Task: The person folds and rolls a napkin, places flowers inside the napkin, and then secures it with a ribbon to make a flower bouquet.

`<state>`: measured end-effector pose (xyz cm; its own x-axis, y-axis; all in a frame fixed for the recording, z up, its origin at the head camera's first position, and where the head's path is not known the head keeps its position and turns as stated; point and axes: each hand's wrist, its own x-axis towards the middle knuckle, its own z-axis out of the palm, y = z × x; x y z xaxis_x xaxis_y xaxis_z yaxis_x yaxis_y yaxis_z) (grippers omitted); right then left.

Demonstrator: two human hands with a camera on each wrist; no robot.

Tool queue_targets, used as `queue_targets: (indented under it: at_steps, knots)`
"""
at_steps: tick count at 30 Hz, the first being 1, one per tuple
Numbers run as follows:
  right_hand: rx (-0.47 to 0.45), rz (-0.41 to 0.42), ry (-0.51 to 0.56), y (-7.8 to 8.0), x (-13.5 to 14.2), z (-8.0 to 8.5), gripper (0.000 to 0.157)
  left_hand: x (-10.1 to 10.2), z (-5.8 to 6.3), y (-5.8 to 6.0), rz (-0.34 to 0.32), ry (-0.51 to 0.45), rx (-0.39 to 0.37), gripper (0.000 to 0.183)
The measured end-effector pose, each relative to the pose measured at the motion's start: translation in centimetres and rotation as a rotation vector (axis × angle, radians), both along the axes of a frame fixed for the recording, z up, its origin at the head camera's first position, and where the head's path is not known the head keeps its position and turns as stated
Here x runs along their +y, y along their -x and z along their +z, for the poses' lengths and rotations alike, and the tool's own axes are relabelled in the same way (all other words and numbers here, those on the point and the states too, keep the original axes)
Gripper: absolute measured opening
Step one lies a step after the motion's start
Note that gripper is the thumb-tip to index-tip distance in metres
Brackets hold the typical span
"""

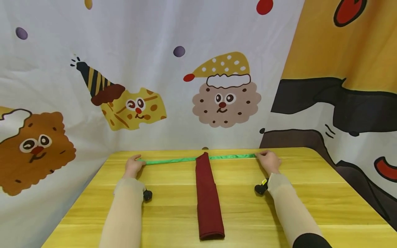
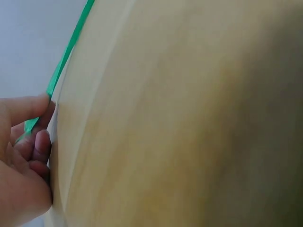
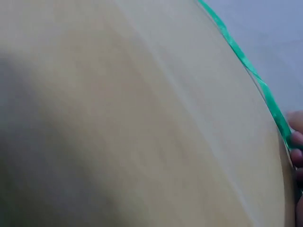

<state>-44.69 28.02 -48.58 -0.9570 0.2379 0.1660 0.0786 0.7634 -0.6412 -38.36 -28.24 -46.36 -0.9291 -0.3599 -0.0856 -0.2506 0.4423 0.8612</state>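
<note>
A green ribbon (image 1: pixel 173 161) stretches across the far part of the table, nearly straight from side to side. My left hand (image 1: pixel 134 166) pinches its left end between thumb and fingers, and a short tail shows inside the curled fingers (image 2: pixel 41 144) in the left wrist view. At the other end, my right hand (image 1: pixel 268 161) pinches the ribbon; only its fingertips (image 3: pixel 297 138) show at the edge of the right wrist view. A dark red folded cloth (image 1: pixel 208 203) lies lengthwise in the middle, its narrow far end over the ribbon and hiding a short piece of it.
The wooden table (image 1: pixel 167 220) ends at the back against a white curtain (image 1: pixel 149 41) printed with cartoon figures. A small black wrist camera (image 1: pixel 147 195) sits by the left cuff, another black camera (image 1: pixel 261 188) by the right cuff.
</note>
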Motion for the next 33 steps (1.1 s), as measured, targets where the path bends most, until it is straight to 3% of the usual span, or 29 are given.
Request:
queue_targets:
  at_steps: [4, 13, 22, 27, 33]
  knots:
    - [0.029, -0.014, 0.037, -0.3, 0.2, -0.3, 0.040, -0.4, -0.1, -0.8, -0.004, -0.023, -0.011, 0.063]
    - [0.051, -0.051, 0.033, -0.7, 0.0, 0.2, 0.039, -1.0, -0.5, -1.7, 0.014, -0.078, 0.028, 0.044]
    - [0.006, -0.072, 0.011, -0.4, 0.0, -0.1, 0.045, -1.9, -0.4, -1.6, 0.063, -0.339, 0.037, 0.047]
    - [-0.008, -0.076, -0.008, -0.3, 0.0, -0.1, 0.042, -2.0, -0.3, -1.8, 0.074, -0.415, 0.022, 0.044]
    - [0.000, -0.079, -0.006, -0.4, 0.1, -0.1, 0.041, -1.7, 0.0, -1.9, 0.094, -0.430, 0.014, 0.046]
